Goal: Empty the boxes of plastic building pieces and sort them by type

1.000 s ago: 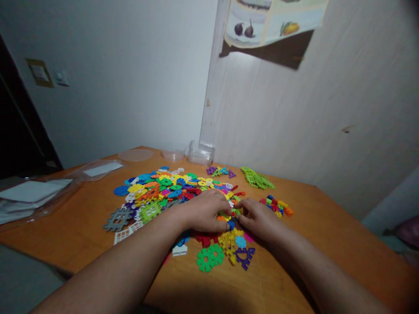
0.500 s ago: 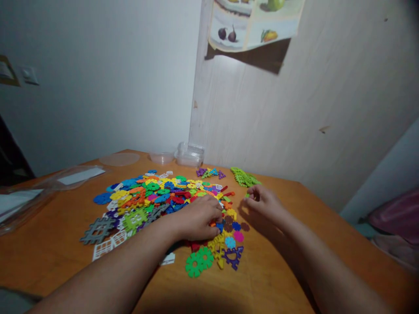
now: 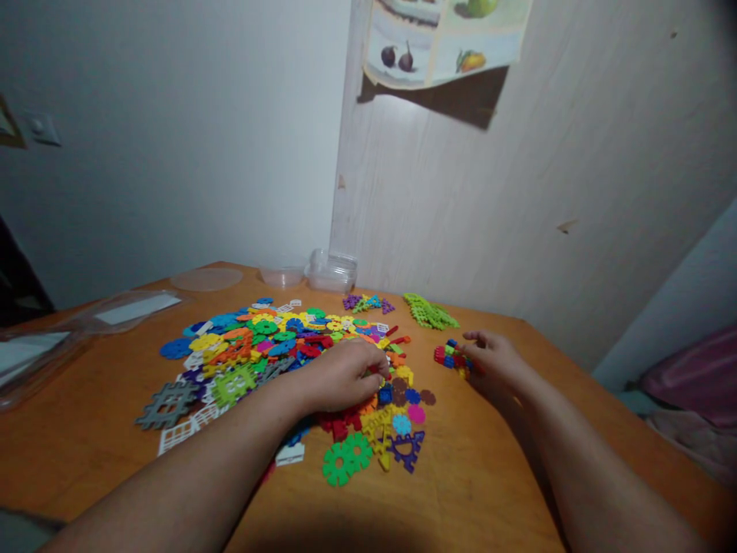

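My left hand [image 3: 350,376] lies over the right side of a heap of colourful plastic building pieces [image 3: 262,326]. Its fingers are curled and the thumb is close to them; whatever they hold is hidden. To the right, my right hand [image 3: 494,359] is beside a small cluster of red, blue, green and yellow blocks [image 3: 452,356] on the table. Thumb and fingers there are apart, partly covering the cluster's right end. Below my left hand are green notched discs [image 3: 347,458], a yellow interlocking piece [image 3: 378,426] and a purple triangular piece [image 3: 408,449].
Green interlocking pieces [image 3: 429,311] and a small purple group [image 3: 368,304] lie at the back of the wooden table [image 3: 449,499]. Clear plastic containers [image 3: 331,270] stand by the wall. Plastic bags [image 3: 130,311] lie at the left. A fruit poster [image 3: 449,46] hangs above.
My right hand has moved right, uncovering the cluster of blocks at its fingertips. My left hand has stayed over the heap, its fingers drawn closer together. The view has shifted slightly.
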A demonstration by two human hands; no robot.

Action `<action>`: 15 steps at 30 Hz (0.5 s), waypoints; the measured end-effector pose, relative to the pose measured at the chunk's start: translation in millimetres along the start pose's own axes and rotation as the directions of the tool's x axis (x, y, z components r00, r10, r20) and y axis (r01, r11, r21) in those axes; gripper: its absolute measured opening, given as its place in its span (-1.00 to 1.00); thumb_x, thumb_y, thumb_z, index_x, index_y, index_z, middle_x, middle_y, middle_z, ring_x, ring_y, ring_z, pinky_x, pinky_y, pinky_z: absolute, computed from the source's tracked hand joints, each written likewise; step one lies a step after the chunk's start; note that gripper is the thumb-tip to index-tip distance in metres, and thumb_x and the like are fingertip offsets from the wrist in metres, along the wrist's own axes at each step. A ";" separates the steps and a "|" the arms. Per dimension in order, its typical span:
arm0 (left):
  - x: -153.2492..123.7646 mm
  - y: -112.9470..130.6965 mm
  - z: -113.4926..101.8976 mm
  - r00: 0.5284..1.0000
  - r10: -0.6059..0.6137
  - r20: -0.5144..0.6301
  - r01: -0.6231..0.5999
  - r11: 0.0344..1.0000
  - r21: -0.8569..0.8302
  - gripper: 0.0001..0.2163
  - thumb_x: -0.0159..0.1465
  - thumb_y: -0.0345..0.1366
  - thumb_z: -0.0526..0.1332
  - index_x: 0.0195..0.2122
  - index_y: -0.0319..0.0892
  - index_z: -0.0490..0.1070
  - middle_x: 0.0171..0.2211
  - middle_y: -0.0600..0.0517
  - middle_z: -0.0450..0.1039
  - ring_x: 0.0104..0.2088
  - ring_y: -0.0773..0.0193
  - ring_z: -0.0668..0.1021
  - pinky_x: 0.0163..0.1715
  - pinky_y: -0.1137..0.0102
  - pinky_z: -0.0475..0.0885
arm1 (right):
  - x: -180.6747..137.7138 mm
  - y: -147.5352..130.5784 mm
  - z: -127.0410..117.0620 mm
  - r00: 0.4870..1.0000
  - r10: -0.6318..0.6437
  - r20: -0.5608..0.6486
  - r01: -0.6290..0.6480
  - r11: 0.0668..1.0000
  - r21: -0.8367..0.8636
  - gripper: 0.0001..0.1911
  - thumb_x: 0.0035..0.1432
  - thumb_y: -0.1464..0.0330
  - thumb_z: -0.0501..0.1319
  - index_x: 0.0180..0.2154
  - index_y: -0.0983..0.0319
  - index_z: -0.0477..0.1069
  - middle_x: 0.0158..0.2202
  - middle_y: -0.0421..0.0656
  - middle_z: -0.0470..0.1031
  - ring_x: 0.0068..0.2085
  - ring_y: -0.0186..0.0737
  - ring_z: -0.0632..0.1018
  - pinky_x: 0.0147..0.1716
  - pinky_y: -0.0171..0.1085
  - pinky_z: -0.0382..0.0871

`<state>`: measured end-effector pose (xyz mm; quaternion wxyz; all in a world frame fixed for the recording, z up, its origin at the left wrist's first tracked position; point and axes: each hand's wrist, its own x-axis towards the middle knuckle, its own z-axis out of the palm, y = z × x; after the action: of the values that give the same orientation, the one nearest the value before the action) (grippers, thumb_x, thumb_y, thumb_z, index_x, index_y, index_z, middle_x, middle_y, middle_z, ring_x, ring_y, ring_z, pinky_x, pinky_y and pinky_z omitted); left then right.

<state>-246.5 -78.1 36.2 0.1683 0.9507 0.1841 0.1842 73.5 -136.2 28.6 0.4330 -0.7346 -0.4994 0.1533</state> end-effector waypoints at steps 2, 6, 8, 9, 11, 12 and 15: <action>0.0 0.0 -1.7 0.999 -0.029 -0.019 0.029 1.000 0.007 -0.80 0.26 -0.39 0.12 -0.17 -0.13 0.50 -0.17 0.01 0.55 -0.17 0.21 0.53 -0.14 0.38 0.39 | 1.3 -4.0 -1.9 1.000 -0.016 -0.020 0.015 1.000 -0.011 -0.75 -0.05 0.34 0.28 -0.24 0.21 0.44 -0.49 -0.16 0.46 -0.48 -0.22 0.47 -0.54 -0.30 0.28; -0.2 -0.8 -4.1 0.995 -0.079 -0.053 0.082 0.996 0.042 -0.78 0.23 -0.42 0.11 -0.20 -0.13 0.51 -0.19 -0.01 0.55 -0.17 0.18 0.54 -0.15 0.35 0.40 | -7.5 -22.1 7.1 0.989 -0.137 0.055 0.139 0.990 -0.029 -0.80 0.02 0.29 0.24 -0.26 0.19 0.45 -0.46 -0.18 0.46 -0.44 -0.23 0.46 -0.50 -0.31 0.28; -0.2 -1.8 -4.2 0.993 -0.090 -0.071 0.095 0.993 0.071 -0.78 0.22 -0.42 0.11 -0.21 -0.12 0.51 -0.20 -0.01 0.55 -0.16 0.17 0.54 -0.15 0.34 0.39 | -18.5 -33.3 19.2 0.961 -0.217 0.169 0.225 0.974 -0.028 -0.86 0.05 0.27 0.24 -0.33 0.19 0.44 -0.46 -0.20 0.46 -0.42 -0.25 0.45 -0.48 -0.32 0.27; -0.2 -2.3 -4.1 0.992 -0.095 -0.078 0.101 0.991 0.087 -0.79 0.22 -0.42 0.11 -0.21 -0.12 0.51 -0.20 -0.01 0.55 -0.16 0.17 0.54 -0.15 0.34 0.39 | -25.2 -38.6 26.4 0.938 -0.249 0.241 0.264 0.964 -0.028 -0.87 0.07 0.27 0.23 -0.36 0.19 0.44 -0.46 -0.21 0.45 -0.42 -0.26 0.45 -0.48 -0.33 0.26; -0.2 -3.1 -3.8 0.991 -0.105 -0.087 0.115 0.986 0.118 -0.79 0.22 -0.41 0.11 -0.20 -0.12 0.51 -0.20 -0.01 0.55 -0.16 0.16 0.54 -0.16 0.34 0.39 | -40.0 -48.1 41.1 0.872 -0.292 0.393 0.333 0.942 -0.040 -0.86 0.13 0.26 0.23 -0.37 0.20 0.43 -0.46 -0.22 0.44 -0.42 -0.28 0.42 -0.47 -0.34 0.23; -0.2 -3.5 -3.6 0.990 -0.111 -0.084 0.121 0.984 0.133 -0.79 0.22 -0.40 0.11 -0.20 -0.12 0.51 -0.20 -0.01 0.55 -0.17 0.16 0.54 -0.17 0.34 0.38 | -47.4 -52.2 47.8 0.837 -0.294 0.461 0.355 0.934 -0.049 -0.84 0.15 0.24 0.24 -0.36 0.21 0.43 -0.45 -0.22 0.44 -0.42 -0.29 0.42 -0.47 -0.34 0.21; -0.8 -4.9 -3.2 0.992 -0.112 -0.064 0.121 0.981 0.152 -0.81 0.23 -0.37 0.14 -0.18 -0.13 0.50 -0.20 -0.02 0.55 -0.17 0.16 0.53 -0.17 0.34 0.38 | -65.8 -61.7 62.9 0.772 -0.304 0.558 0.435 0.893 -0.116 -0.77 0.14 0.17 0.31 -0.28 0.19 0.45 -0.40 -0.23 0.46 -0.40 -0.31 0.41 -0.48 -0.36 0.14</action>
<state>-249.9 -73.3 36.8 0.0988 0.9431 0.2577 0.1854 -34.8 -155.1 27.2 0.2099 -0.5970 -0.7485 0.1981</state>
